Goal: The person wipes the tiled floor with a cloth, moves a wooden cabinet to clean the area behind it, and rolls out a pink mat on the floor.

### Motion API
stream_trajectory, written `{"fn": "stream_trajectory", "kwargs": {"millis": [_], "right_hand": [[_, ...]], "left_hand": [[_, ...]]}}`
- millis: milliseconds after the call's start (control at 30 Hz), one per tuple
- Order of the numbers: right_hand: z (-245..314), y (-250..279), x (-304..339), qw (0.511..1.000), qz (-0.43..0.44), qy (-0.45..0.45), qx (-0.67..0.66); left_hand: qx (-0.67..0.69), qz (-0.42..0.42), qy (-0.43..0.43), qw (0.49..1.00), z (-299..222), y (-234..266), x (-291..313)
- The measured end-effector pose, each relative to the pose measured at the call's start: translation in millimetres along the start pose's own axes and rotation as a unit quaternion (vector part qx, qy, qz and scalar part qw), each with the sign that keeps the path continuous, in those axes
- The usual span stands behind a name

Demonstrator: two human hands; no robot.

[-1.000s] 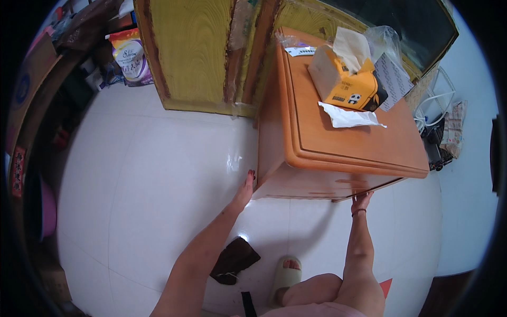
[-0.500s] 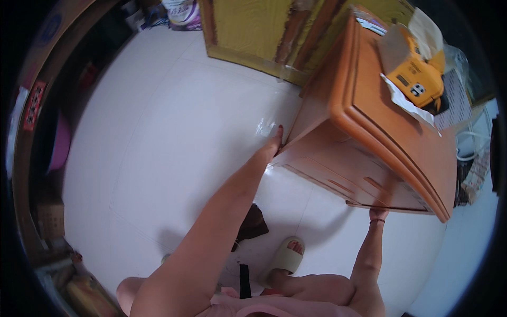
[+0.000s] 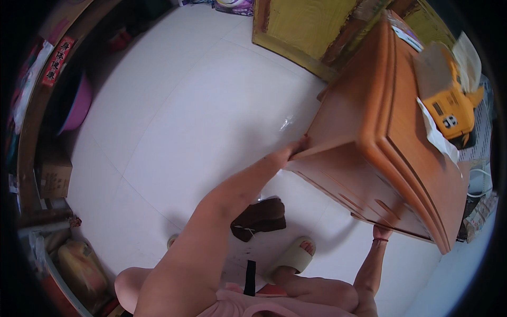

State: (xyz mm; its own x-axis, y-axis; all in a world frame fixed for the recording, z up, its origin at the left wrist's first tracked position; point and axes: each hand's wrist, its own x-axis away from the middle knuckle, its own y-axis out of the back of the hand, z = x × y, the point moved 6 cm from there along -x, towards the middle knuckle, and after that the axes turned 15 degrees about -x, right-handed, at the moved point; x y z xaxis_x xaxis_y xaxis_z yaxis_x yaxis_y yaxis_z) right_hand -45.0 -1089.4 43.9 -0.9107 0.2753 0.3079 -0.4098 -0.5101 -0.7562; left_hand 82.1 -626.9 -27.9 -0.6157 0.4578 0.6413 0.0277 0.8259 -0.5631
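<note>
An orange-brown wooden cabinet (image 3: pixel 338 158) with a thick moulded top stands at the right, its grooved front toward me. My left hand (image 3: pixel 297 149) is closed round its lower left edge, with some fingers hidden behind the wood. At the bottom edge of the front, my right hand (image 3: pixel 381 232) grips from below, its fingertips out of sight under the cabinet. On top lie a yellow soft pack of tissues (image 3: pixel 451 113) with one sheet sticking up and a crumpled white paper (image 3: pixel 437 138).
A dark brown cloth-like item (image 3: pixel 260 217) lies on the white tiled floor (image 3: pixel 185 105) by my slippered foot (image 3: pixel 296 256). A yellow-green wooden panel (image 3: pixel 296 39) stands behind the cabinet. Along the left are a purple basin (image 3: pixel 79 105), a cardboard box (image 3: pixel 55 178) and shelving.
The whole view has shifted and turned. My left hand's raised finger has come down onto the cabinet's edge. My right hand keeps its grip, and more of the brown item shows.
</note>
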Motion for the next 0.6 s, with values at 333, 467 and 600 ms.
{"fn": "stream_trajectory", "kwargs": {"millis": [333, 467, 600], "right_hand": [[-75, -154, 48, 0.992, 0.059, -0.106, 0.041], [-178, -193, 34, 0.976, 0.111, -0.165, 0.087], [-258, -253, 40, 0.964, 0.127, -0.191, 0.134]], "left_hand": [[-0.017, -0.053, -0.097, 0.994, -80, 87, 147], [-0.034, -0.199, -0.181, 0.963, -111, 149, 229], [0.074, -0.213, -0.264, 0.938, -110, 260, 253]]}}
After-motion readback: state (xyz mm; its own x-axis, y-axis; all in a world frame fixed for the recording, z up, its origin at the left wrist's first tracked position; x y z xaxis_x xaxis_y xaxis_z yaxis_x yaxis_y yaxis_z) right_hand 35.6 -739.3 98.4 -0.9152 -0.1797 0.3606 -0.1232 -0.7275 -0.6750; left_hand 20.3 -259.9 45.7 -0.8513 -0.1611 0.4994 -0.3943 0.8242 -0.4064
